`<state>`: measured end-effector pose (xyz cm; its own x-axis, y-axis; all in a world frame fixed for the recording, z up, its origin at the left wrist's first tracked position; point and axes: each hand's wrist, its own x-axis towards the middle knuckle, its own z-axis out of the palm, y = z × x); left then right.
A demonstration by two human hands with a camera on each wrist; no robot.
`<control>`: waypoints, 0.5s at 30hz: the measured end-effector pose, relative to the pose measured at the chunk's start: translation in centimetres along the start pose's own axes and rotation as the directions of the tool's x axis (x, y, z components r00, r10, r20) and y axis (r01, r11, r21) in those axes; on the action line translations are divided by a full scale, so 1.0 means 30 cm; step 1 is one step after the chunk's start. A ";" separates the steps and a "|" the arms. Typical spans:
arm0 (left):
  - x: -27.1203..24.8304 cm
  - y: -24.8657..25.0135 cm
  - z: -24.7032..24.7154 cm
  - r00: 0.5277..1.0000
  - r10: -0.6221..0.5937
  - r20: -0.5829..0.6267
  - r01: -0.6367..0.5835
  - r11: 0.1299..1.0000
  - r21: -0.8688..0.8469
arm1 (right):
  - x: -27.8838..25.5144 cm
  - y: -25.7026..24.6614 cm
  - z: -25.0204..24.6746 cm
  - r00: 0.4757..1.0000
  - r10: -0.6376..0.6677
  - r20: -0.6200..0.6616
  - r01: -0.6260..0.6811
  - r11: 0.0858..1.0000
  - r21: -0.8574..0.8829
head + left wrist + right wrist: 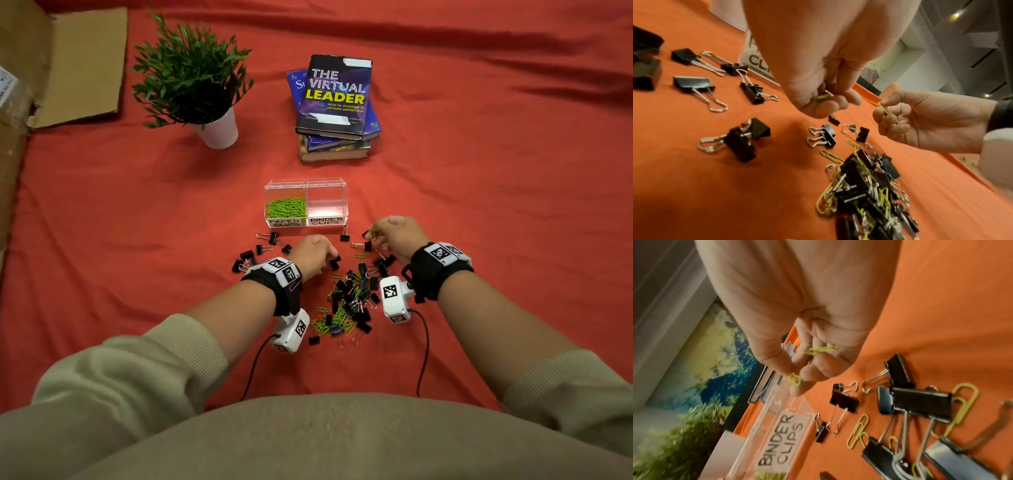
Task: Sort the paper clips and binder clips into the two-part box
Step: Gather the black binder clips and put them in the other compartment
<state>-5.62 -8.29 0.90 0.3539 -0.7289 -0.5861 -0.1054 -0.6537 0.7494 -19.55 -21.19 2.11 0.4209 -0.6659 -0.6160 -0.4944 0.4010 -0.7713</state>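
Note:
The clear two-part box point(344, 192) stands on the red cloth. Its left part, labelled PAPER CLIPS, holds green paper clips point(285, 207); nothing shows in the right part, labelled BINDER CLIPS. A mixed pile of black binder clips and green paper clips point(347, 301) lies between my wrists. My left hand point(329, 255) hovers over the pile's far edge, fingers curled round a green paper clip point(822, 97). My right hand point(374, 236) is just right of the box's front and pinches green paper clips point(819, 350), one also in the left wrist view point(886, 110).
Loose binder clips point(265, 244) lie scattered left of my left hand and in front of the box. A potted plant point(195, 78) and a stack of books point(335, 106) stand behind the box. Cardboard point(82, 65) lies at the far left.

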 end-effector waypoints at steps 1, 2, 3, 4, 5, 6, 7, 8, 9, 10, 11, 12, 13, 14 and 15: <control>0.005 0.001 0.011 1.000 0.026 -0.005 -0.026 0.999 0.043 | -0.002 0.005 -0.012 1.000 0.013 0.020 -0.015 0.998 0.057; 0.009 0.001 0.023 0.998 0.057 -0.007 -0.056 0.993 0.108 | -0.004 0.012 -0.023 0.999 0.027 0.035 -0.031 0.994 0.104; 0.012 -0.002 0.036 0.996 0.087 -0.002 -0.085 0.978 0.189 | -0.008 0.017 -0.032 0.998 0.047 0.049 -0.054 0.988 0.145; 0.012 -0.007 0.049 0.993 0.118 0.013 -0.117 0.955 0.274 | -0.009 0.025 -0.039 0.996 0.071 0.058 -0.080 0.981 0.175; 0.010 -0.014 0.059 0.988 0.150 0.044 -0.156 0.921 0.358 | -0.010 0.032 -0.043 0.994 0.087 0.067 -0.098 0.977 0.190; 0.007 -0.022 0.066 0.979 0.182 0.087 -0.202 0.873 0.444 | -0.013 0.035 -0.043 0.993 0.091 0.075 -0.103 0.979 0.175; 0.005 -0.033 0.070 0.969 0.210 0.133 -0.248 0.810 0.531 | -0.017 0.037 -0.039 0.993 0.089 0.078 -0.098 0.988 0.119; 0.005 -0.044 0.072 0.957 0.233 0.171 -0.288 0.740 0.608 | -0.019 0.040 -0.033 0.995 0.074 0.071 -0.074 0.997 0.006; 0.005 -0.050 0.072 0.947 0.256 0.194 -0.319 0.675 0.665 | -0.017 0.046 -0.025 0.997 0.041 0.062 -0.031 0.987 -0.157; 0.005 -0.057 0.072 0.939 0.274 0.206 -0.337 0.631 0.699 | -0.010 0.058 -0.016 0.998 -0.011 0.063 0.032 0.939 -0.342; 0.005 -0.060 0.069 0.933 0.291 0.211 -0.350 0.602 0.718 | -0.003 0.066 -0.004 0.994 -0.076 0.081 0.108 0.850 -0.515; 0.007 -0.063 0.069 0.928 0.305 0.215 -0.360 0.578 0.732 | 0.003 0.075 0.007 0.985 -0.131 0.113 0.173 0.743 -0.647; 0.007 -0.066 0.068 0.923 0.315 0.220 -0.366 0.551 0.750 | 0.006 0.078 0.019 0.974 -0.169 0.149 0.224 0.643 -0.733; 0.006 -0.070 0.066 0.920 0.322 0.225 -0.370 0.519 0.771 | 0.009 0.079 0.032 0.964 -0.190 0.185 0.261 0.561 -0.786; 0.004 -0.074 0.064 0.917 0.326 0.231 -0.371 0.482 0.794 | 0.008 0.074 0.044 0.958 -0.193 0.212 0.282 0.500 -0.819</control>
<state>-7.12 -7.32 -1.42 0.0756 -0.9282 -0.3644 -0.9197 -0.2061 0.3342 -19.54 -19.63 0.02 0.6597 -0.5818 -0.4757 -0.7515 -0.5020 -0.4282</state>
